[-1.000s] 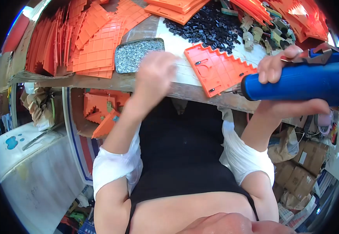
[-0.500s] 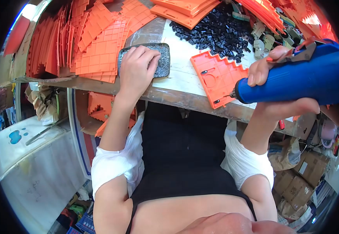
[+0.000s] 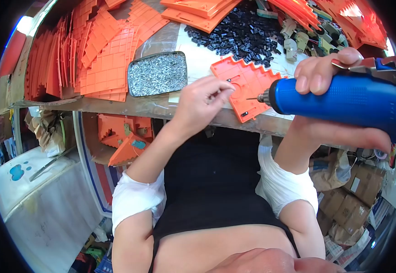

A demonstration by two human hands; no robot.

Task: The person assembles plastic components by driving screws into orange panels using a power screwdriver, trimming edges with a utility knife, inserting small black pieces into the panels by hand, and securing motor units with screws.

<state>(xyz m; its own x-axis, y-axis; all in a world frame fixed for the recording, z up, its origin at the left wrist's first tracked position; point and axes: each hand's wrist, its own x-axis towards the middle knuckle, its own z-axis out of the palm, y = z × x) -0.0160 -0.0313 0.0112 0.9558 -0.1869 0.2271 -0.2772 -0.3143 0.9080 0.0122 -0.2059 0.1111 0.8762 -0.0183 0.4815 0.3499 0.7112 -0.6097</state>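
My right hand point(image 3: 318, 77) is wrapped round a blue electric screwdriver point(image 3: 348, 102), its bit pointing left above an orange plastic panel point(image 3: 257, 86). The panel has one stepped edge and lies near the bench's front edge, with small black pieces point(image 3: 245, 113) set on it. At the panel's left side is my left hand point(image 3: 203, 102), thumb and fingers pinched together; whatever may be between the fingertips is too small to make out. Left of that hand stands a dark-rimmed tray point(image 3: 185, 68) full of small silvery screws point(image 3: 157, 74).
A heap of small black plastic pieces point(image 3: 234, 36) lies behind the panel. Orange panels are stacked at the left point(image 3: 109, 59) and at the back point(image 3: 202, 13). Pale mechanical parts point(image 3: 298, 41) crowd the back right. Below the bench, a box point(image 3: 104, 157) holds more orange pieces.
My left hand has left the screw tray and moved right to the panel, fingers pinched. The screwdriver's bit has shifted slightly up and left, off the panel's lower black piece.
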